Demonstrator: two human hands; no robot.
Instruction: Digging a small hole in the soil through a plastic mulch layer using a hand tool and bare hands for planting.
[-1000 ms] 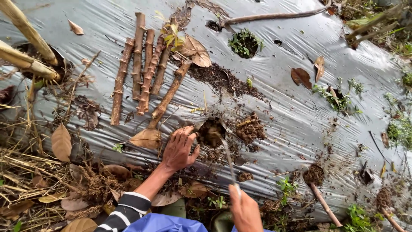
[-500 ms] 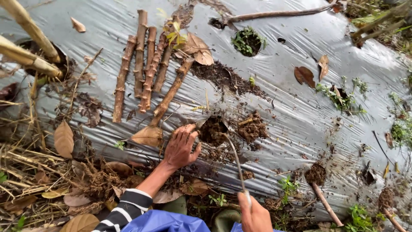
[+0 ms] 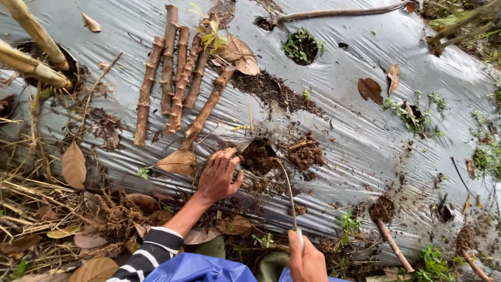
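A sloping garden bed wrapped in silver-grey plastic mulch (image 3: 365, 141) fills your view, its sheet wrinkled, shiny and dusted with crumbs of dark soil; dry leaves and straw crowd its lower-left edge.

Take the torn planting hole (image 3: 259, 155) in the sheet as your landmark. Your left hand (image 3: 219, 175) lies just left of it, palm down, fingers loosely spread and pressing on the plastic at the hole's rim; it holds nothing. Your right hand (image 3: 306, 261) is below the hole, at the bottom edge of the view, closed around the handle end of a thin curved metal tool (image 3: 287, 190) whose tip reaches up into the hole. The shaft looks stiff and light but narrow, so a firm grip low on the handle, as you have it, seems the safest hold; damp soil may make it slippery.

A small clod of loose, crumbly earth (image 3: 306, 151) sits just right of the hole. Above and to the left lie several cut stem pieces (image 3: 177, 78), woody, knobbly, brown and rigid, side by side on the sheet; they probably lift easily by the middle. Another round hole with green weeds (image 3: 301, 47) lies further above.
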